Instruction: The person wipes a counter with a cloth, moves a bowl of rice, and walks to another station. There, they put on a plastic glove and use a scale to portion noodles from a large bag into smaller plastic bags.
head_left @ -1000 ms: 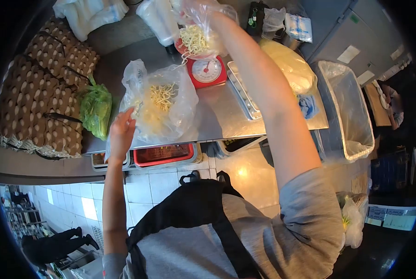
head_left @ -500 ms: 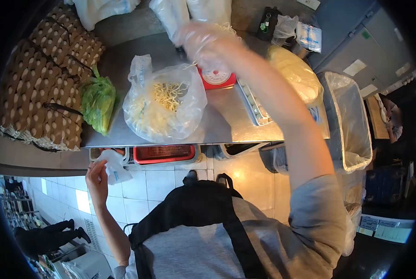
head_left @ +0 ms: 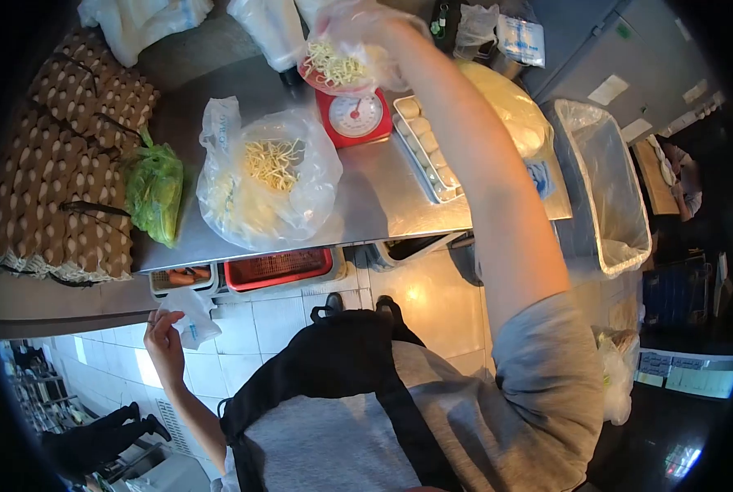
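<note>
My left hand [head_left: 165, 343] hangs low in front of the counter, fingers pinched on a small clear plastic bag [head_left: 196, 321]. My right hand [head_left: 373, 34], covered in clear plastic, reaches over a red kitchen scale [head_left: 356, 116]; its fingers are blurred and hidden by the plastic. Bean sprouts [head_left: 333, 66] lie on top of the scale, right beside this hand. A large clear plastic bag [head_left: 321, 176] stands open on the counter to the left, with more bean sprouts [head_left: 272, 164] inside.
On the steel counter [head_left: 366, 201], a tray of eggs [head_left: 428, 146] and a yellowish filled bag [head_left: 506, 107] lie to the right. Green vegetables in a bag [head_left: 155, 193] and stacked egg cartons [head_left: 63, 172] fill the left. Below are a red basket [head_left: 278, 269] and a lined bin [head_left: 600, 189].
My right hand has shifted slightly over the scale, and the sprouts and dial there now show more fully. The left hand still holds its bag. The whole view has shifted a little.
</note>
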Tool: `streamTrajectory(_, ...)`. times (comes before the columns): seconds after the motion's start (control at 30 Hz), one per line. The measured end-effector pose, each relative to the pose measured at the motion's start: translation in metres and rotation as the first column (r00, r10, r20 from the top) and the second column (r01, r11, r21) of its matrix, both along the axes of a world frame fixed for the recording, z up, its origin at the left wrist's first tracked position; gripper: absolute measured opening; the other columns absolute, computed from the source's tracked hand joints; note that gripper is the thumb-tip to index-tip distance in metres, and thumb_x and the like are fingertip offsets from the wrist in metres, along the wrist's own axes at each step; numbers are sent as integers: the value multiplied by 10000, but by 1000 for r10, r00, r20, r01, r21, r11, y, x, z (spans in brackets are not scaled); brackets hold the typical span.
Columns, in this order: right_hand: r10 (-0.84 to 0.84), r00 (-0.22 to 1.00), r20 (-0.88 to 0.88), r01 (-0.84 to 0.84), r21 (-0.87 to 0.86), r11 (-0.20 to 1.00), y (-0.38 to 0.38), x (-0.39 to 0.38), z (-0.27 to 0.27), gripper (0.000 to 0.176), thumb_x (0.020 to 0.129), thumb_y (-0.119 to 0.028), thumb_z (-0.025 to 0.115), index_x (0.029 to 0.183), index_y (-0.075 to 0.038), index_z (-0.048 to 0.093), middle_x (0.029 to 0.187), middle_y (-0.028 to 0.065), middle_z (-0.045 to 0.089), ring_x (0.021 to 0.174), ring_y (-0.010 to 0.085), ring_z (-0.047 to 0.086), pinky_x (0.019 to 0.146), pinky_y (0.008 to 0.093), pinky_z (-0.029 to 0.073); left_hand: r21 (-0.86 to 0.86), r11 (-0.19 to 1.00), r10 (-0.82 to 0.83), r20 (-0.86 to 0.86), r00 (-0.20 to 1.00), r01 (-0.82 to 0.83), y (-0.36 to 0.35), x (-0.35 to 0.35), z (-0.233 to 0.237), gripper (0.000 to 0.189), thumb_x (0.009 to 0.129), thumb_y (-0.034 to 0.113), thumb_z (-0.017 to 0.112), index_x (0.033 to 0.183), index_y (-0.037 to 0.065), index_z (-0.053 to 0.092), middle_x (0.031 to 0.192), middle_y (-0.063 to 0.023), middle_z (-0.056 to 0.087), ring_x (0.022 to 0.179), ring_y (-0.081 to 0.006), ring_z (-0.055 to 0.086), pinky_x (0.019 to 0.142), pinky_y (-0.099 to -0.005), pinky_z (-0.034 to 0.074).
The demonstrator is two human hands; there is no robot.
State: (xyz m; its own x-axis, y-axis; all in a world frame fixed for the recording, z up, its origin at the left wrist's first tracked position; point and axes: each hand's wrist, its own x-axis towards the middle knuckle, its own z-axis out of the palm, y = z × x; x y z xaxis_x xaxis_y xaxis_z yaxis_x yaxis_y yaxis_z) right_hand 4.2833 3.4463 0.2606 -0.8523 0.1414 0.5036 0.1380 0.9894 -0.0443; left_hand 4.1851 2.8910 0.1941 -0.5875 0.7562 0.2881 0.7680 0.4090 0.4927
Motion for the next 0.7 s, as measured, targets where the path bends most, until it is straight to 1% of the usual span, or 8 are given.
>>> streamTrajectory(0.17, -425, 901, -91, 384, -292, 876, -6, 45, 44, 172, 728, -137, 540, 849, -62, 636, 835, 173, 622, 776, 269, 605, 700, 344, 477, -30, 1000, -8, 10, 1000, 8, 0, -2, -3, 251, 664, -139, 389, 764, -37, 595, 739, -124, 543, 714, -242, 539, 660, -299, 420)
streamTrajectory(0.27, -407, 863, -300, 80, -714, 695, -50, 65, 59, 169, 731, -135, 541, 850, -59, 633, 837, 161, 620, 767, 264, 594, 696, 340, 471, -43, 999, 13, 20, 1000, -12, 3, -2, -3, 250, 664, -137, 386, 760, -37, 594, 736, -128, 547, 700, -242, 542, 662, -301, 426)
streamTrajectory(0.33, -397, 766, -505, -472, -862, 185, -105, 63, 50, 163, 739, -130, 528, 830, -59, 642, 812, 150, 623, 744, 277, 596, 679, 350, 472, -36, 999, 10, 9, 1000, -10, 10, -1, 0, 245, 661, -138, 387, 750, -38, 591, 726, -129, 548, 686, -240, 542, 661, -304, 429)
streamTrajectory(0.43, 95, 805, -585, -589, -774, 233, -124, 26, -34, 245, 732, -153, 632, 953, -65, 572, 872, 27, 552, 869, 158, 517, 766, 320, 434, -29, 999, -32, -12, 999, 32, 24, 5, 7, 230, 652, -142, 391, 725, -38, 582, 704, -131, 546, 670, -240, 541, 666, -313, 429)
streamTrajectory(0.47, 294, 630, -719, -755, -478, 448, -130, 2, -63, 230, 631, -106, 642, 841, -36, 579, 836, 89, 558, 739, 209, 541, 658, 329, 445, -41, 998, -57, -12, 998, 57, 28, 5, 9, 224, 648, -143, 394, 716, -37, 578, 698, -131, 544, 669, -242, 540, 670, -317, 428)
streamTrajectory(0.5, 181, 828, -530, -400, -333, 854, -158, 0, -73, 170, 629, -101, 636, 784, -42, 596, 786, 101, 560, 755, 213, 543, 656, 331, 441, -57, 995, -83, -12, 996, 82, 30, 5, 11, 218, 645, -144, 396, 708, -35, 575, 691, -131, 543, 669, -244, 540, 673, -320, 427)
streamTrajectory(0.67, 170, 915, 367, 37, -495, 868, -204, -18, -178, 189, 641, -158, 563, 770, -27, 609, 807, 177, 586, 803, 286, 583, 697, 380, 457, -91, 984, -164, -160, 973, 151, 25, -2, 10, 214, 642, -142, 406, 700, -26, 576, 694, -137, 543, 700, -269, 542, 691, -339, 423)
streamTrajectory(0.7, 69, 966, 249, 70, -509, 858, -206, -23, -197, 182, 627, -156, 567, 743, -22, 606, 795, 180, 588, 792, 281, 586, 694, 372, 458, -96, 984, -169, -200, 965, 152, 21, -4, 9, 218, 642, -141, 407, 703, -23, 580, 699, -140, 545, 711, -275, 544, 694, -342, 422)
